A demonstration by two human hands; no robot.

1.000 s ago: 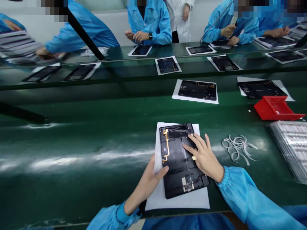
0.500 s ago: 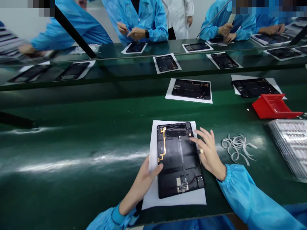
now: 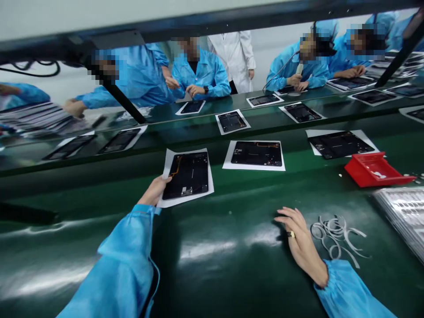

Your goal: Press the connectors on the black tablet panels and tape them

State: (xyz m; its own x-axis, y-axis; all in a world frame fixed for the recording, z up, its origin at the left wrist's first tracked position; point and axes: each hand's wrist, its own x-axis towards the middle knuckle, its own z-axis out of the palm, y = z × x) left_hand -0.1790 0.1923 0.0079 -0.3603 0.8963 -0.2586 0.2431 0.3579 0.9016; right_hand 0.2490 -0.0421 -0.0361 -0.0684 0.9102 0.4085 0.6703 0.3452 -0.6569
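With thumb on top and fingers beneath, my left hand (image 3: 155, 191) grips the left edge of a black tablet housing (image 3: 192, 174) together with the white sheet (image 3: 210, 187) under it. An orange flex cable (image 3: 178, 167) runs along the housing's upper left. My right hand (image 3: 300, 236) hovers over or rests on the green bench, fingers stretched and holding nothing; a ring is on one finger. Just right of it lies a heap of curled white strips (image 3: 336, 236).
A second tablet housing (image 3: 256, 152) lies on paper beyond, another (image 3: 341, 143) farther right. Near that one stand a red bin (image 3: 374, 170) and stacked clear trays (image 3: 402, 212). Several co-workers in blue gowns sit across the bench. A dark post (image 3: 115, 92) rises at the left.
My left hand has carried the tablet housing and its sheet forward and left, away from me. My right hand has come off the housing. The view has tilted upward.
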